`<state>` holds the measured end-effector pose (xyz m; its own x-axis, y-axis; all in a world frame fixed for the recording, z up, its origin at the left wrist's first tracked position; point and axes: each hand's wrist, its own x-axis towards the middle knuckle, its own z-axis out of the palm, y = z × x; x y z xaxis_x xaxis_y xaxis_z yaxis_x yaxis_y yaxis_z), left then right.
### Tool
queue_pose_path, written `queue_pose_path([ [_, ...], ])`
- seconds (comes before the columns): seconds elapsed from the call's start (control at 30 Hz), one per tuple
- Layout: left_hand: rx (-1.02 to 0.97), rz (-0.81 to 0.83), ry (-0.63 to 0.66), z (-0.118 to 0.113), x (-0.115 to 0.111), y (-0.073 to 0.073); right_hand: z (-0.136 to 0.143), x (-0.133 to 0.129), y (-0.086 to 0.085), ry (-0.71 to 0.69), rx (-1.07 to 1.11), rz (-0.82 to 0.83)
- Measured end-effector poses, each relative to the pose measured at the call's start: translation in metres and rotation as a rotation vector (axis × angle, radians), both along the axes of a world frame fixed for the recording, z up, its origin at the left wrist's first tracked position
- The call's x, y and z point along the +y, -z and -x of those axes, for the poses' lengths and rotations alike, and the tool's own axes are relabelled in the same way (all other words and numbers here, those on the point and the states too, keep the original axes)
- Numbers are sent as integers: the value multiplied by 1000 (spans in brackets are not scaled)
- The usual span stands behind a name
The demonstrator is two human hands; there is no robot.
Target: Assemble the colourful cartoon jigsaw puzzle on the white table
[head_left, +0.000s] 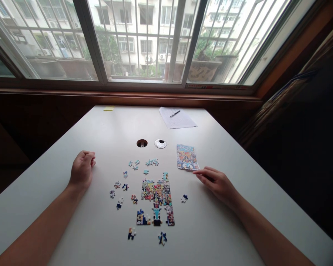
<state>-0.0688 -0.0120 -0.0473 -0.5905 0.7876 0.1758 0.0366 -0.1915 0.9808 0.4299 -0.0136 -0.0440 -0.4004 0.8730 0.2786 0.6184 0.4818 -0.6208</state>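
- Fingers of the right hand (217, 181) are lying straight and close together, flat on the table (72, 155), their tips touching the lower right corner of the card (187, 157); they are clamping nothing.
- Fingers of the left hand (82, 170) are curling into a loose fist, knuckles up, resting on the smooth white top well left of the pieces and holding nothing that shows.
- Glossy and rectangular, the card is lying flat, printed with a bright cartoon picture, just right of the hole (141, 143) and the round metal cap (160, 143).
- Between the two hands the puzzle (157, 197) is sitting part-built, a ragged-edged block of joined cardboard pieces in busy colours.
- Loose pieces (119, 190) with knobbed outlines are lying scattered to its left, pale blue ones (152, 162) are clustering above it, and one piece (184, 198) is lying just beside the right wrist.
- Near the far edge a thin white sheet (177, 118) is lying with a dark pen (175, 113) across it, and a small yellow note (108, 108) is lying at the far left.
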Motion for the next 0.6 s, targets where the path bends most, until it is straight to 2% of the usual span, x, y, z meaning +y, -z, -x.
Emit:
queue_pose_path([
  [0.3,-5,16,4,-2,-1,-2,1,-1,-2,7,-5,8],
  [0.6,86,59,10,2,2,6,-1,-1,1,8,-3,34],
])
